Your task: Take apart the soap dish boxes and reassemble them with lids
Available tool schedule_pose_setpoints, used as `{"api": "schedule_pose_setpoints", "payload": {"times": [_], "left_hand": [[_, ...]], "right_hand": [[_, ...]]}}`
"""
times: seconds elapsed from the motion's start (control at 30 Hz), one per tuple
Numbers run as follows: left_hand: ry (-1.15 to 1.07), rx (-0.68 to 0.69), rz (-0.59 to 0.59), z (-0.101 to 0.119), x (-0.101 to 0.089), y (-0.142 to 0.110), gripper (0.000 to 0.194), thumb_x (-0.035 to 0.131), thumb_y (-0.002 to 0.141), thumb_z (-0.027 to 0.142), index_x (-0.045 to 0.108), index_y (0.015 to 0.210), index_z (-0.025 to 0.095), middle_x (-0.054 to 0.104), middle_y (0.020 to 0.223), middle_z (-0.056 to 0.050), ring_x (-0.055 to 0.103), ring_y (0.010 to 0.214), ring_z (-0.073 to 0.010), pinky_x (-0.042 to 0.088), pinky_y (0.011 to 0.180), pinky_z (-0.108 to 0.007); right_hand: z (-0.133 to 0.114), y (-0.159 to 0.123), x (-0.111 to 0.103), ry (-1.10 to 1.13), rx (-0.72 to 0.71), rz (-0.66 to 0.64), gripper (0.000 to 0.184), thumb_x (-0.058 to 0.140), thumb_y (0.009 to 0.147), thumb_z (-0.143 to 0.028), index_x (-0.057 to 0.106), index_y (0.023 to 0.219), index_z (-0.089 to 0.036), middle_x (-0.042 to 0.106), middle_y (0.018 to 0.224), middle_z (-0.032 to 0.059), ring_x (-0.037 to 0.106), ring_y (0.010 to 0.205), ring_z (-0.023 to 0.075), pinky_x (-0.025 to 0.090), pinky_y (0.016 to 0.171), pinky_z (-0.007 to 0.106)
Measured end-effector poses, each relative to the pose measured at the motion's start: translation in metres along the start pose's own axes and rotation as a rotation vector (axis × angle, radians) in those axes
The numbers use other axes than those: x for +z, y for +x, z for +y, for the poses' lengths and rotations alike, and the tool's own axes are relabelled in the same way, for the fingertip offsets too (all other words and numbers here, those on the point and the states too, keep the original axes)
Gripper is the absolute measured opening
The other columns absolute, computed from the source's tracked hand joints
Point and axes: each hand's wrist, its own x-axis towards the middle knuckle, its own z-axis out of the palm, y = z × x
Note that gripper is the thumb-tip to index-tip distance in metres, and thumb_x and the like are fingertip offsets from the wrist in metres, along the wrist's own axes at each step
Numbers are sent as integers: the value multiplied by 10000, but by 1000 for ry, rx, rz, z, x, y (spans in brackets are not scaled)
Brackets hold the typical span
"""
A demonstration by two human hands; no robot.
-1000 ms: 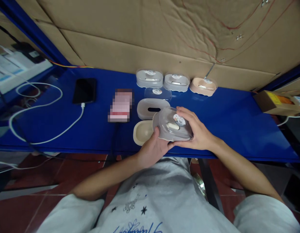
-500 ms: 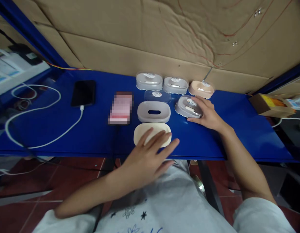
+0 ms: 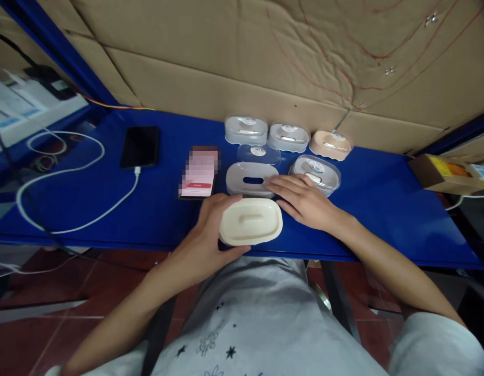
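My left hand (image 3: pixel 206 225) is curved round the left end of a cream oval piece (image 3: pixel 250 222), thumb along its near side and fingers at the far side. A raised bar runs along the middle of that piece. Just behind it sits a pale lilac oval box part (image 3: pixel 238 181) with a dark slot in its middle. My right hand (image 3: pixel 307 202) holds the right end of this part, fingertips over the rim. Beyond lies a clear oval lid (image 3: pixel 248 154) with a round sticker. Right of it stands a lidded greyish oval box (image 3: pixel 332 177), partly behind my right hand.
Along the cardboard wall stand a whitish box (image 3: pixel 238 137), a grey box (image 3: pixel 279 142) and a peach box (image 3: pixel 324 150), all clear-lidded. A phone with a pink screen (image 3: pixel 200 169) and a black phone (image 3: pixel 140 148) on a white cable (image 3: pixel 93 223) lie left. A cardboard box (image 3: pixel 441 175) is right.
My right hand has left the lidded greyish box and moved left onto the lilac part. My left hand has gone from above the cream piece to around its left end.
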Motion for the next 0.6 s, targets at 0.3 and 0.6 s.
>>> {"api": "schedule_pose_setpoints", "payload": {"times": [0.3,0.6], "left_hand": [[-725,-334,215,5,18,-4,1016,1005,713,260,467,1570,348,578,1583,-89,574,1478,-335,516,1222,-488],[-1042,-377,282,5,32,20,1163,1026,661,160,452,1645,395,643,1584,-67,560,1537,-303,454,1290,-444]], "right_hand": [[-1,1,7,62,143,216,414,589,1106,-505,753,1367,-229,774,1240,143,706,1134,343,555,987,524],[-25,-8,11,143,-106,193,368,606,1119,-437,729,1390,-219,782,1235,118,727,1165,297,564,1008,492]]}}
